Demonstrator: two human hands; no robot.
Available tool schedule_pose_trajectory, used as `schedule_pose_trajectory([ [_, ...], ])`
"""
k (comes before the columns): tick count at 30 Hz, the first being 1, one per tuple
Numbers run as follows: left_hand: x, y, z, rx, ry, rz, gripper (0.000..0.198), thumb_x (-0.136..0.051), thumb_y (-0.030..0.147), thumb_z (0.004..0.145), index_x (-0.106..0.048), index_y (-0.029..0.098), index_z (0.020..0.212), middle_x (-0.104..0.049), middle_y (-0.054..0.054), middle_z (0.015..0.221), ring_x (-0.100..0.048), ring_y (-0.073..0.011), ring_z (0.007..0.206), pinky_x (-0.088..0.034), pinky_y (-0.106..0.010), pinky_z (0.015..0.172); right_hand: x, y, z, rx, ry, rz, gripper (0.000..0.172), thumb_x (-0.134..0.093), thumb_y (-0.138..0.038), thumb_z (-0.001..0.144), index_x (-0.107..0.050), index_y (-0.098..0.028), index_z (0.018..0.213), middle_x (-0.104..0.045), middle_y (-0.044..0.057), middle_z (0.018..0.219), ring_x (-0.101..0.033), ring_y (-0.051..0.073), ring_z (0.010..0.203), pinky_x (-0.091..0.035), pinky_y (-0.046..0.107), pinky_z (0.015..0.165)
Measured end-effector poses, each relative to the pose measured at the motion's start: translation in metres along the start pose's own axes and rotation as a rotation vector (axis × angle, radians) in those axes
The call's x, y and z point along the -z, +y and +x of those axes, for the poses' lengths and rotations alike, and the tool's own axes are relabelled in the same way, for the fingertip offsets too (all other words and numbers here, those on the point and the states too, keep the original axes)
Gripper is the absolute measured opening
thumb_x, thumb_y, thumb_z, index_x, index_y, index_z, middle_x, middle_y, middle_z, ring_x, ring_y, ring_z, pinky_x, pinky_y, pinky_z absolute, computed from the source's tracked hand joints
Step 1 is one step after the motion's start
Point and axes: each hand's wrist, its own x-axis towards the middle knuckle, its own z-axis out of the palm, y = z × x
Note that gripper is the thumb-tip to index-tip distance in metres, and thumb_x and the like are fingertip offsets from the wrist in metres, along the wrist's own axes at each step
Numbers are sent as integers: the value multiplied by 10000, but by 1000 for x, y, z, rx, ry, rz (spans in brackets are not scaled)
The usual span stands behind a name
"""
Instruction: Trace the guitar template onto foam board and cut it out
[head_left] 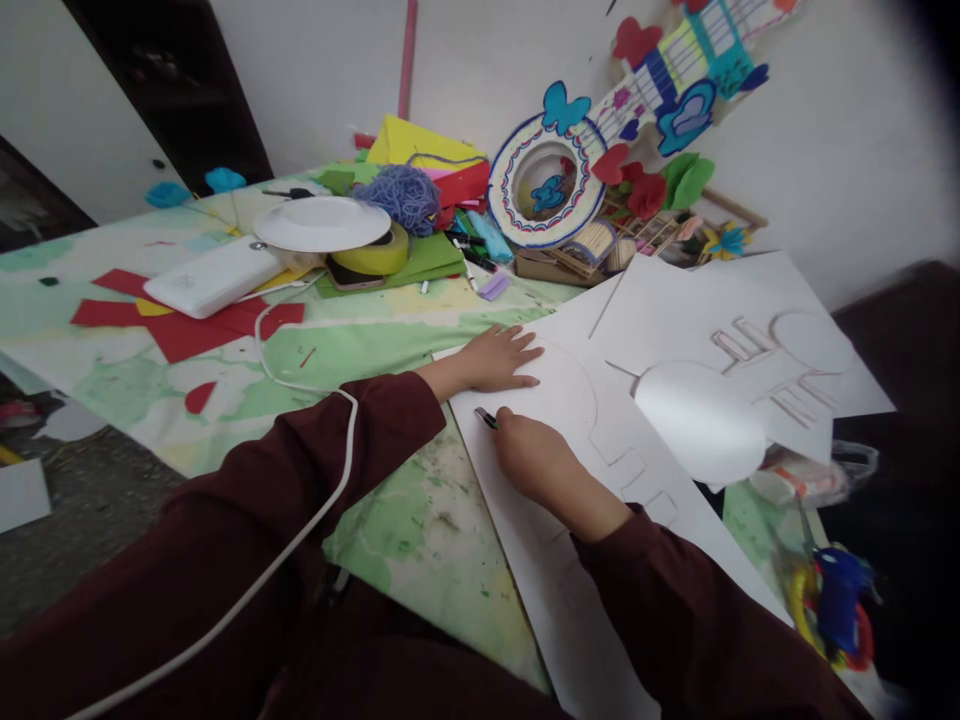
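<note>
A large white foam sheet (570,560) lies in front of me with a guitar outline scored into it. My left hand (499,357) rests flat on the sheet's upper left part, fingers spread. My right hand (534,458) is closed around a small cutter (485,417), whose dark tip pokes out at the sheet's left edge. Both my sleeves are dark maroon.
A second white sheet (750,330) with cut-out shapes lies to the right. Behind are a decorated paper guitar (570,170), a paper plate (322,222), yellow tape (379,255), purple yarn (406,195), a white box (214,277) and red paper (187,325). A white cable (330,480) crosses my left arm.
</note>
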Motion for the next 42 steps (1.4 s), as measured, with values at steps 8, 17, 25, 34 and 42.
schedule_pose_trajectory([
  [8, 0, -1, 0, -14, -14, -2, 788, -155, 708, 834, -241, 238, 1460, -190, -72, 1542, -155, -292, 1399, -155, -457, 1092, 8, -1, -12, -5, -81, -25, 253, -376, -84, 827, -476, -138, 1052, -661, 119, 835, -659, 243, 748, -457, 315, 608],
  [17, 3, 1, -1, 1, -29, -5, 773, -167, 705, 836, -230, 255, 1462, -173, -48, 1548, -144, -295, 1399, -140, -450, 1095, 11, -1, -16, -19, -130, -5, 270, -395, -81, 830, -487, -124, 1080, -664, 135, 881, -664, 255, 795, -481, 341, 637],
  [25, 3, 1, 0, -8, -41, 8, 761, -184, 682, 852, -216, 235, 1467, -154, -66, 1551, -137, -311, 1396, -129, -465, 1091, 19, -7, -3, 7, -212, 3, 273, -493, -116, 818, -569, -90, 1079, -647, 194, 1014, -642, 257, 938, -487, 330, 754],
  [34, 5, 1, -1, -14, -42, 7, 769, -181, 690, 848, -224, 233, 1465, -164, -69, 1549, -147, -298, 1397, -136, -440, 1093, 14, -6, -13, -17, -193, 24, 276, -455, -90, 818, -541, -93, 1080, -652, 178, 975, -658, 263, 873, -498, 338, 683],
  [42, 2, -2, 1, -17, -46, -2, 782, -176, 707, 836, -208, 247, 1468, -151, -50, 1553, -132, -290, 1403, -125, -435, 1101, 4, -5, -33, -68, -183, 66, 293, -449, -54, 781, -497, -95, 1067, -662, 144, 850, -668, 271, 776, -480, 332, 596],
])
